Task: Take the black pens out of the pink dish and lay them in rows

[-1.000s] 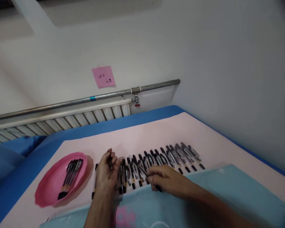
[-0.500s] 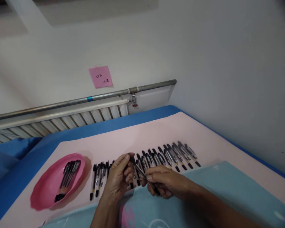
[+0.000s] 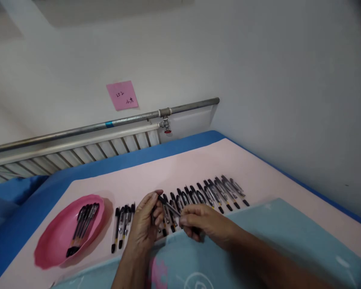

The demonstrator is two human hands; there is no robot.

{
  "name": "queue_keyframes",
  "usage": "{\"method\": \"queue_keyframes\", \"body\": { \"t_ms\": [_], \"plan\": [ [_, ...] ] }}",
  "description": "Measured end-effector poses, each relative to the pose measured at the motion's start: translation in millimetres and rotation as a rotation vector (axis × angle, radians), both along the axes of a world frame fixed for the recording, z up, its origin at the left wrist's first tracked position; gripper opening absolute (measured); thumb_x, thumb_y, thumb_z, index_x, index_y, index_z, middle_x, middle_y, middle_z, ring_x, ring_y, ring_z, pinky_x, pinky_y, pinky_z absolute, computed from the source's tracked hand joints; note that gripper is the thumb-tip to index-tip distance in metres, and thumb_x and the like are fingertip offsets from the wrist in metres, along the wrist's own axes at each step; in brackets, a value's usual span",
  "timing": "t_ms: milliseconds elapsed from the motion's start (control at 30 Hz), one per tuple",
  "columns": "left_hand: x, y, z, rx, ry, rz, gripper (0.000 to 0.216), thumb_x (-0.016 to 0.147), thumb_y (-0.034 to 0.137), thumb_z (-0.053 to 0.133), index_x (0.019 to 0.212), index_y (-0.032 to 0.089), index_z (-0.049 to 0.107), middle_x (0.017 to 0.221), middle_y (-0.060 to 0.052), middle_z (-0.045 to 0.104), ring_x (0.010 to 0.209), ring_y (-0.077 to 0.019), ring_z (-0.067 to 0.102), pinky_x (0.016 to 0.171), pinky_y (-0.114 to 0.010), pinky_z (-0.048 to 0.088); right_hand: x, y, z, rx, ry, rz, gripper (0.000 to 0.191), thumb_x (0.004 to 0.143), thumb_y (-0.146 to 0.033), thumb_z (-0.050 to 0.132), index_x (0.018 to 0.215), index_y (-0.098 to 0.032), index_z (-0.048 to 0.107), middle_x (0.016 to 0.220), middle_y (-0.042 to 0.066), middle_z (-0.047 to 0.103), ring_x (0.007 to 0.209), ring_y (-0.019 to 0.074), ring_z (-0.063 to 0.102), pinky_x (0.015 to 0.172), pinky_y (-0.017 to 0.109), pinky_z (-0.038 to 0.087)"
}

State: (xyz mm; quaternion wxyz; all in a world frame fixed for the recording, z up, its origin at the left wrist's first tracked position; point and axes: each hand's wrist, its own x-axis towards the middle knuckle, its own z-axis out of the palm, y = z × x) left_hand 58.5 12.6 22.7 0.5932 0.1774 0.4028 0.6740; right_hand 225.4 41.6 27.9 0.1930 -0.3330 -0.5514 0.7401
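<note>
A long row of black-capped pens point(image 3: 210, 193) lies across the pink sheet point(image 3: 180, 168). My right hand point(image 3: 203, 222) is closed round the barrel of one pen point(image 3: 170, 208) lifted above the row. My left hand point(image 3: 147, 224) pinches the far, capped end of that same pen with thumb and fingers. Both hands meet just above the middle of the row and hide the pens beneath them. Three pens point(image 3: 122, 224) lie side by side to the left of my left hand.
A pink dish point(image 3: 48, 245) at the left holds several more pens point(image 3: 82, 228). A light blue cloth point(image 3: 258, 249) covers the near side. Blue fabric point(image 3: 33, 192) borders the sheet. A radiator point(image 3: 78, 150), a pipe and a pink note point(image 3: 122, 95) line the back wall.
My left hand left the pens at the left of the row and came right to grip the end of the pen in my right hand. The view drifted slightly.
</note>
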Motion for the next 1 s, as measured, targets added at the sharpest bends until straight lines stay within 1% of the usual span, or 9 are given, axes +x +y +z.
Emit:
{"method": "queue_keyframes", "body": {
  "t_ms": [100,200,267,333,433,567,733,900,1000],
  "plan": [
    [-0.1,0.5,-0.2,0.010,0.003,0.018,0.027,0.066,0.026,0.070,0.087,0.011,0.064,0.055,0.005,0.041,0.042,-0.0008,0.032,0.035,-0.012,0.023,-1.0,-2.2,2.0,0.071,0.007,-0.114,0.020,0.066,-0.028,0.064,0.078,-0.015,0.053,0.063,-0.004,0.053,0.051,0.0056,0.046,0.047,0.018,0.032],
    [-0.6,1.3,-0.4,0.027,0.004,0.020,0.026,0.065,0.025,0.071,0.086,0.011,0.064,0.054,0.005,0.040,0.043,-0.0010,0.032,0.034,-0.012,0.023,-1.5,-3.9,3.8,-0.133,0.029,-0.005,0.028,0.078,-0.041,0.047,0.086,-0.015,0.054,0.067,0.001,0.058,0.047,0.0076,0.048,0.041,0.019,0.031],
    [-1.0,1.6,-0.5,0.026,0.005,0.017,0.026,0.065,0.025,0.071,0.086,0.011,0.064,0.053,0.006,0.038,0.042,-0.0010,0.032,0.034,-0.012,0.022,-1.8,-4.4,4.7,-0.179,0.001,0.005,0.028,0.079,-0.040,0.043,0.078,-0.014,0.053,0.059,0.000,0.055,0.041,0.0064,0.044,0.038,0.018,0.028],
    [-1.4,1.6,-0.5,0.020,0.004,0.019,0.027,0.064,0.026,0.072,0.086,0.011,0.064,0.053,0.006,0.038,0.042,-0.0009,0.031,0.034,-0.012,0.022,-2.0,-4.5,5.4,-0.080,-0.037,-0.087,0.018,0.074,-0.033,0.053,0.070,-0.015,0.050,0.051,-0.005,0.048,0.039,0.0042,0.038,0.037,0.017,0.026],
    [-2.0,1.2,0.0,0.012,0.006,0.028,0.029,0.063,0.026,0.072,0.087,0.012,0.064,0.054,0.006,0.039,0.042,-0.0008,0.032,0.034,-0.012,0.022,-1.9,-4.3,6.5,-0.005,0.001,-0.183,0.020,0.067,-0.028,0.063,0.076,-0.017,0.049,0.056,-0.006,0.049,0.043,0.0039,0.041,0.039,0.016,0.028],
    [-2.4,0.6,1.1,0.026,0.015,0.017,0.029,0.063,0.026,0.072,0.087,0.011,0.064,0.053,0.006,0.038,0.042,-0.0011,0.032,0.034,-0.012,0.022,-1.7,-4.5,8.4,-0.233,0.010,-0.033,0.027,0.078,-0.041,0.045,0.082,-0.015,0.052,0.062,-0.001,0.055,0.041,0.0056,0.043,0.034,0.017,0.025],
    [-1.7,0.3,1.9,0.024,0.009,0.023,0.027,0.065,0.025,0.071,0.087,0.011,0.064,0.053,0.006,0.038,0.042,-0.0010,0.032,0.034,-0.012,0.021,-3.2,-6.1,8.7,0.015,-0.041,-0.189,0.019,0.065,-0.027,0.062,0.073,-0.017,0.049,0.057,-0.006,0.049,0.043,0.0032,0.039,0.036,0.015,0.026],
    [-2.1,0.4,2.4,0.028,0.030,0.027,0.027,0.065,0.024,0.071,0.087,0.010,0.064,0.053,0.006,0.039,0.042,-0.0009,0.032,0.034,-0.012,0.021,-3.0,-5.4,9.2,-0.214,-0.015,-0.046,0.025,0.077,-0.040,0.046,0.083,-0.016,0.052,0.064,0.000,0.056,0.041,0.0054,0.043,0.033,0.016,0.025],
    [-2.6,0.8,2.4,0.023,0.019,0.031,0.028,0.064,0.024,0.072,0.087,0.011,0.064,0.053,0.006,0.039,0.042,-0.0009,0.032,0.034,-0.012,0.022,-2.4,-4.4,8.9,-0.130,-0.073,-0.087,0.018,0.074,-0.033,0.052,0.074,-0.015,0.052,0.054,-0.004,0.049,0.038,0.0034,0.038,0.034,0.015,0.022]
  ]
}}
